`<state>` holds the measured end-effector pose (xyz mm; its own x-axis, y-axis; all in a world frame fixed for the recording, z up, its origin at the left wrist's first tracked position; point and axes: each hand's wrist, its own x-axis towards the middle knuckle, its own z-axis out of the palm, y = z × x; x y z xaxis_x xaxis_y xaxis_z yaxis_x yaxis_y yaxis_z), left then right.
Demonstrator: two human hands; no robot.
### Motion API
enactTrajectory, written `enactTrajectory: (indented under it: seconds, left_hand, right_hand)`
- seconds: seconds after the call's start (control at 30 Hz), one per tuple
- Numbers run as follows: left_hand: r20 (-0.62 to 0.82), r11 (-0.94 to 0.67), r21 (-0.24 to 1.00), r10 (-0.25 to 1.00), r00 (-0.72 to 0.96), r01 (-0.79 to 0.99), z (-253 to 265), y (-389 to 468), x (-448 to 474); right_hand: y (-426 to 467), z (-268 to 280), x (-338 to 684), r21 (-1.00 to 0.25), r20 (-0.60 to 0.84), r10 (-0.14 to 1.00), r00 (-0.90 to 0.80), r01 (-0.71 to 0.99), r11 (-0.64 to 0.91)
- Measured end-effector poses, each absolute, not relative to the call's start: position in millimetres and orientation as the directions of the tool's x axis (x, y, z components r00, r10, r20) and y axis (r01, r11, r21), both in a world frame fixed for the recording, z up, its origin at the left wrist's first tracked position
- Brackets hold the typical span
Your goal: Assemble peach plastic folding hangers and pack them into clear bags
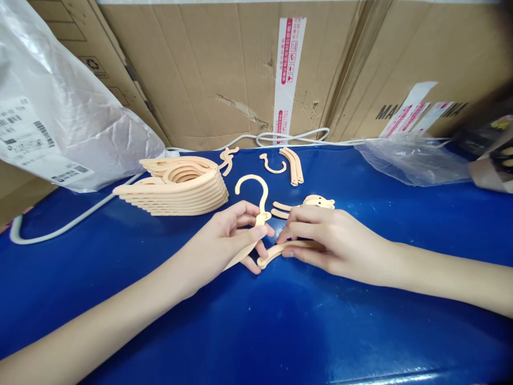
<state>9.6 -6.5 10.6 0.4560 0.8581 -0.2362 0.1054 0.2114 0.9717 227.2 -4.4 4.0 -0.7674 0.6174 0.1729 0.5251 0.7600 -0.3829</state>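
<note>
Between the thumb and fingers of my left hand [236, 235] is a peach plastic hanger hook [262, 191], its curve pointing up. A curved arm piece hangs from the hook's base, partly covered by my fingers. My right hand [332, 238] pinches a separate hanger arm [276, 252] low over the blue table, its near end close to my left fingertips but apart from the hook. Just behind my right hand lie a bear-shaped piece [319, 201] and two arm ends [282, 206], partly hidden by the hand.
A stack of peach hangers [180, 195] stands at the left back. Loose hooks [274, 164] and arm pieces [294, 166] lie behind my hands. A white cable [60, 235], a plastic bag [417, 160], a white parcel [76, 107] and cardboard boxes [200, 69] line the blue table's [280, 331] back.
</note>
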Motion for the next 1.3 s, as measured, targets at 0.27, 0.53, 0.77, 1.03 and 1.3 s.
enactTrajectory:
  seconds: [0.27, 0.53, 0.77, 1.03, 1.3]
  left_hand:
    - [-0.259, 0.267, 0.962, 0.825, 0.502, 0.058, 8, -2, 7]
    - [-0.247, 0.32, 0.946, 0.805, 0.539, -0.044, 7, 2, 2]
    - [-0.243, 0.31, 0.95, 0.808, 0.536, -0.037, 10, 0, 4]
    - [-0.291, 0.329, 0.944, 0.828, 0.479, 0.004, 11, -1, 3]
    - [-0.389, 0.445, 0.895, 0.761, 0.519, 0.017, 17, 0, 1]
  right_hand:
    - [-5, -1, 223, -0.221, 0.258, 0.601, -0.756, 0.56, 0.799]
    - [-6, -5, 225, -0.363, 0.285, 0.621, -0.73, 0.517, 0.775]
    - [-8, -9, 231, -0.378, 0.25, 0.641, -0.725, 0.537, 0.754]
    - [-9, -5, 228, -0.308, 0.298, 0.687, -0.663, 0.615, 0.726]
    - [-11, -5, 229, -0.276, 0.302, 0.697, -0.65, 0.64, 0.717]
